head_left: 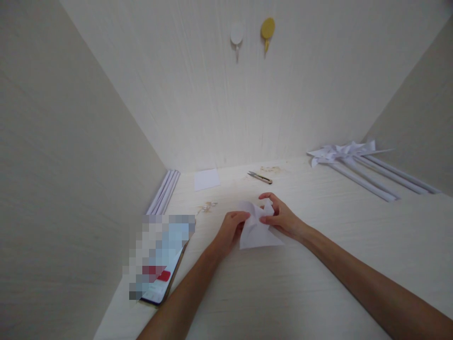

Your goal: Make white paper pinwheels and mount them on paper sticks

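A partly bent piece of white paper [260, 235] is held between my two hands above the pale table. My left hand [231, 226] pinches its left edge, thumb on top and the other fingers hidden underneath. On the other side, my right hand [279, 215] grips the upper right part, where a corner curls up between thumb and fingers. Just beyond the hands lies a pair of thread snips [260, 177]. A flat square sheet of white paper [207, 180] rests near the back wall.
Several rolled paper tubes [164, 191] lie at the left wall. A phone [166, 264], partly pixelated, is near my left forearm. Paper pinwheels [339, 153] on paper sticks lie at the back right. Small scraps [207, 207] dot the table. White [236, 35] and yellow hooks [268, 29] hang on the wall.
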A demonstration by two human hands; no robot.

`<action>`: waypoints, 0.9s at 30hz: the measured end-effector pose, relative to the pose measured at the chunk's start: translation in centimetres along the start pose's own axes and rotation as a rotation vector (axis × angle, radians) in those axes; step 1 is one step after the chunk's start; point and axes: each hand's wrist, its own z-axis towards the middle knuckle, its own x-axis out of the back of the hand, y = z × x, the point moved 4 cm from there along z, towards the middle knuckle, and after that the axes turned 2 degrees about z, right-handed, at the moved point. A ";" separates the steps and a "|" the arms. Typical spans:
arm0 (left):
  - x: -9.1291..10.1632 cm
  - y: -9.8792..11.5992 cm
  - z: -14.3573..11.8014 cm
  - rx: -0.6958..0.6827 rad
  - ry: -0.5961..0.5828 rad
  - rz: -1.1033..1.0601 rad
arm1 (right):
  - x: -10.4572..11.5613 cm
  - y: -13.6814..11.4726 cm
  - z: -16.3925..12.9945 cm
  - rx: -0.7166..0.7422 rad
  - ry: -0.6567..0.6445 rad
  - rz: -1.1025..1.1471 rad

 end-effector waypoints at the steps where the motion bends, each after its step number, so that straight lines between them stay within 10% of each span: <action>1: 0.1 0.0 0.0 0.001 0.011 0.047 | 0.0 0.0 -0.1 -0.009 -0.017 -0.010; 13: 0.4 -0.6 0.3 0.018 0.022 0.239 | -0.2 0.0 -0.2 -0.075 -0.116 -0.013; 19: 1.2 -0.4 0.8 -0.089 0.270 0.059 | 0.1 -0.2 0.5 0.087 0.123 0.167; 27: 1.8 -0.2 0.6 -0.222 0.466 -0.141 | -0.6 -0.5 0.0 0.290 0.017 0.129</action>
